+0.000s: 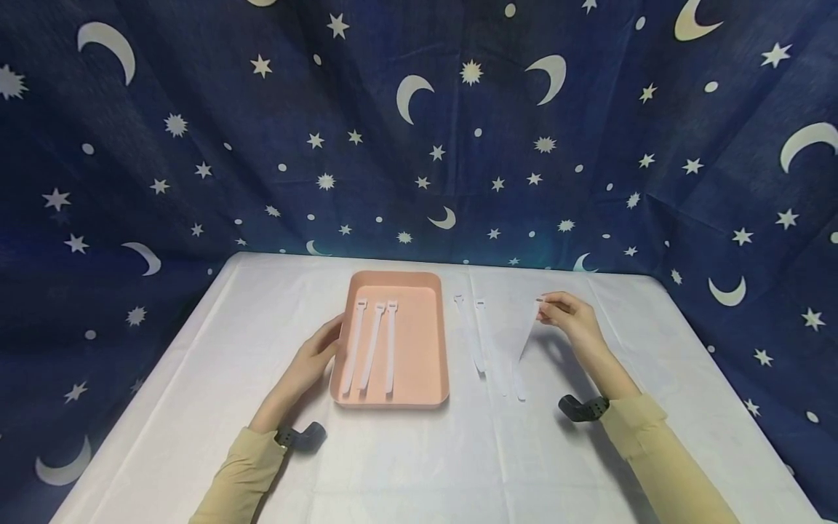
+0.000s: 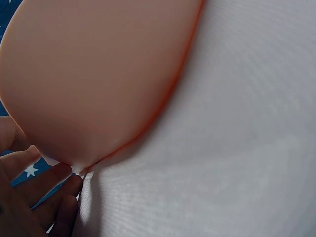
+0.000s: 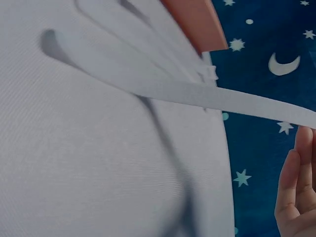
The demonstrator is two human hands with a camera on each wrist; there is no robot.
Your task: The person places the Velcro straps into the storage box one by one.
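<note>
My right hand (image 1: 577, 324) pinches the slotted end of a white cable strap (image 1: 529, 329) at the right. That end is lifted, while the strap slants down and its other end lies on the table; in the right wrist view the strap (image 3: 197, 96) runs across to my fingertips. My left hand (image 1: 319, 348) rests against the left side of a pink tray (image 1: 422, 349), its fingers touching the rim without curling round it. Inside the tray three white straps (image 1: 390, 353) lie side by side, slotted heads toward the far edge. Two more straps (image 1: 468, 327) lie between tray and right hand.
A white cloth (image 1: 406, 466) covers the table. Behind it hangs a dark blue curtain (image 1: 366, 87) with moons and stars, which also drops down at both sides. Black wrist cameras (image 1: 583, 409) sit on both wrists.
</note>
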